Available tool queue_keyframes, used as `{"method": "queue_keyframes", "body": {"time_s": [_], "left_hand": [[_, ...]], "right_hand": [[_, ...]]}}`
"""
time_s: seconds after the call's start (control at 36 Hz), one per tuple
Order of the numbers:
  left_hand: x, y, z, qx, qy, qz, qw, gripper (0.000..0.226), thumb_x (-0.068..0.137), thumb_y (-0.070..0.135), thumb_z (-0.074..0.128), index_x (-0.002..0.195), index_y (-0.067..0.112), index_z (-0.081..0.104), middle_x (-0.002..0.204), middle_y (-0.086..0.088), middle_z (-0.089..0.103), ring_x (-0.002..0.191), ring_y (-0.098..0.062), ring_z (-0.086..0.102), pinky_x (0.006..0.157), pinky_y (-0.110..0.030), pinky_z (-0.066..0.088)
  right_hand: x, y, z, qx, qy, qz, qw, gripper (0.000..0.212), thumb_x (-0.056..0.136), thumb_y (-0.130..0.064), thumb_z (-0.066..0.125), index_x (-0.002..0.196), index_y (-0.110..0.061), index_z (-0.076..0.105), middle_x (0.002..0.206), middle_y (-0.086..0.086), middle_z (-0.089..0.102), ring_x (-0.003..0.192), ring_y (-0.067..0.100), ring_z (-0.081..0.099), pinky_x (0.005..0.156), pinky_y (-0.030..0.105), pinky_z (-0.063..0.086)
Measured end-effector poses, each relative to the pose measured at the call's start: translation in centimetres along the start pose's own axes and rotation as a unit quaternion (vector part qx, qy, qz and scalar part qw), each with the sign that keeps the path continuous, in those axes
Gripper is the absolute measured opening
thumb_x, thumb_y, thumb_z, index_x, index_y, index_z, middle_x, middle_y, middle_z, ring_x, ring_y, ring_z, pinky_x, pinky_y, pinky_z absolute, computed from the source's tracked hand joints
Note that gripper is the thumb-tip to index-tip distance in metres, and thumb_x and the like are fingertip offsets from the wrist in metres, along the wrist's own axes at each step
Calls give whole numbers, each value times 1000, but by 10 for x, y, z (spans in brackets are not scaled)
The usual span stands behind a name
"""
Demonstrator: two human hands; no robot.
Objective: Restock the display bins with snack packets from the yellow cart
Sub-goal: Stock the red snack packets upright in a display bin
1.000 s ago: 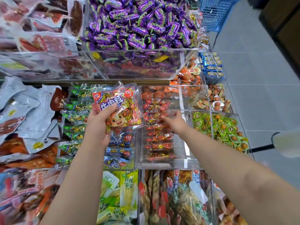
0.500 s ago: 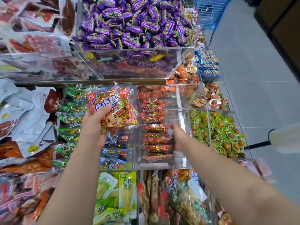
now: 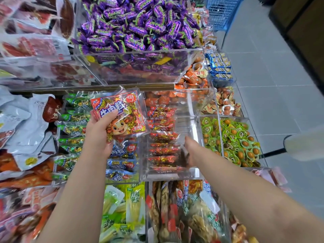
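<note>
The red snack packets (image 3: 122, 116), a small stack of glossy, crinkly film pouches filled with foil-wrapped cubes, sit clasped in the left hand (image 3: 100, 135), thumb across the printed face, just left of the clear bin (image 3: 192, 127). They look light, soft and slippery, so I judge them best taken by the flat faces or sealed edge rather than squeezed. Inside that bin the right hand (image 3: 192, 149) reaches down beside a row of matching packets (image 3: 163, 135), its fingers too blurred to tell whether they grasp anything; behind the bin lie purple twist-wrapped candies (image 3: 136, 28).
</note>
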State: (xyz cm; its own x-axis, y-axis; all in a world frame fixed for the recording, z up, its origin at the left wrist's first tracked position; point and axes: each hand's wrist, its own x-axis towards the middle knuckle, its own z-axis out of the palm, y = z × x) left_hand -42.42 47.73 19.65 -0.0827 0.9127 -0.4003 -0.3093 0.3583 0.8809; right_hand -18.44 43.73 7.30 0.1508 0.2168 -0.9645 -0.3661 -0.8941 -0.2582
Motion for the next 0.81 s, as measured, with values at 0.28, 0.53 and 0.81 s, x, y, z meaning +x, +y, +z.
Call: {"method": "queue_keyframes", "body": {"time_s": [0.28,0.53,0.81], "left_hand": [[2,-6,2,-10,6,-5,1000,44,80,17,72,119,12,54,95,-2,76,88,-25,73,67,-40,60],[0,-4,4,-5,0,-8,1000,49,80,19,72,125,12,54,97,-2,75,90,-24,72,73,-40,59],[-7,-1,9,-5,-9,-20,1000,40,82,17,70,119,13,57,92,-1,76,82,-22,73,59,-32,58]], "right_hand": [[-13,8,22,58,-235,-2,970,62,74,-64,59,74,-5,77,83,18,72,76,39,70,62,52,54],[1,-5,-12,36,-81,25,996,77,83,-75,30,104,-6,56,72,14,66,75,33,62,90,52,47],[-24,-8,12,12,-196,-31,980,59,84,-69,41,96,-15,62,73,18,71,65,39,69,49,58,51]]}}
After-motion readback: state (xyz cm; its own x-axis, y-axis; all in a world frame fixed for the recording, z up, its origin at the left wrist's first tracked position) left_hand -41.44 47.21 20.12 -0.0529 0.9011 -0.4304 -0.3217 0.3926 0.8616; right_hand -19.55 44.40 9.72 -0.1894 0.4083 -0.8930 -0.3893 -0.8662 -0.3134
